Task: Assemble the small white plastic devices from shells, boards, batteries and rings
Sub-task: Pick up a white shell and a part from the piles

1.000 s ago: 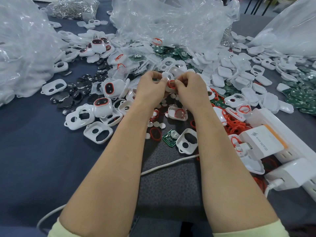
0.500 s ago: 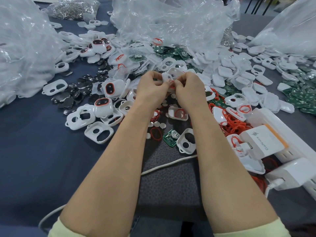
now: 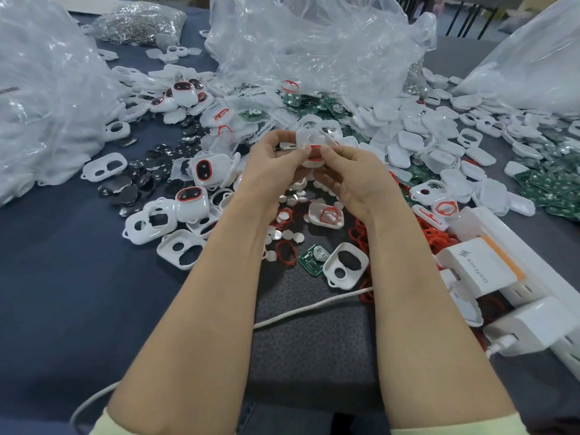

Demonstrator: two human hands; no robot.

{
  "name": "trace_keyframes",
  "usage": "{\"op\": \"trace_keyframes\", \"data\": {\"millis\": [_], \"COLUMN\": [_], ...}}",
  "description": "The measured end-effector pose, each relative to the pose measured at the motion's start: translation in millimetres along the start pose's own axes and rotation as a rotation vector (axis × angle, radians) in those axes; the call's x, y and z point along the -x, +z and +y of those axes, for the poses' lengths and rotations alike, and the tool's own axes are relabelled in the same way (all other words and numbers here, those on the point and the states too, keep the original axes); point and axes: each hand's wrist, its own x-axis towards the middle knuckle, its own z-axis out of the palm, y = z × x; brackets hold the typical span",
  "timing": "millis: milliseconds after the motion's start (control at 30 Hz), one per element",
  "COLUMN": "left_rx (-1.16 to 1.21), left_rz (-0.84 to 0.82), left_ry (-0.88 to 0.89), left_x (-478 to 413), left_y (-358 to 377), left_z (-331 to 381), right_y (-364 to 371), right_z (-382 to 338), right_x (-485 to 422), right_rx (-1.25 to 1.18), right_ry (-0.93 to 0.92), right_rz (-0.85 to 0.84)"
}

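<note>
One white shell (image 3: 309, 138) is held off the table (image 3: 62, 277), just above the middle of the parts heap, and is pinched between both hands. The left hand (image 3: 273, 166) is curled round the shell's left edge, thumb on the front. The right hand (image 3: 356, 175) is curled round the right edge, thumb tip laid on the red ring (image 3: 314, 158). The shell's long axis is judged to run away from the person, with the far end tipped up. The ring sits at the near, lower end, directly between the two thumbs. Neither hand is clearly nearer, but the right thumb is the one on the ring, so seating is probably to be finished from that side while the left steadies. How fully the ring is bedded in its groove cannot be told. A green board (image 3: 314, 259) lies below on the mat (image 3: 314, 340), nearer the right wrist, well apart from the held shell.
</note>
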Motion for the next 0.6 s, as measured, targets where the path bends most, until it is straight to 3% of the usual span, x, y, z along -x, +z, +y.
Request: {"op": "trace_keyframes", "data": {"millis": [133,500,600], "left_rx": [-0.009,-0.043,-0.079], "left_rz": [-0.014,0.025,-0.003], "left_ry": [0.0,-0.033,0.0], "left_x": [1.5,1.4,3.4], "left_y": [1.2,3.0,4.9], "left_z": [0.4,1.0,2.8], "right_y": [0.3,-0.9,0.3], "right_z": [2.2,6.0,3.2], "right_x": [-3.9,-5.0,-4.1], "right_rx": [0.001,0.366,0.319], "right_ry": [-0.016,-0.162,-0.172], "right_rz": [0.036,0.171,0.178]}}
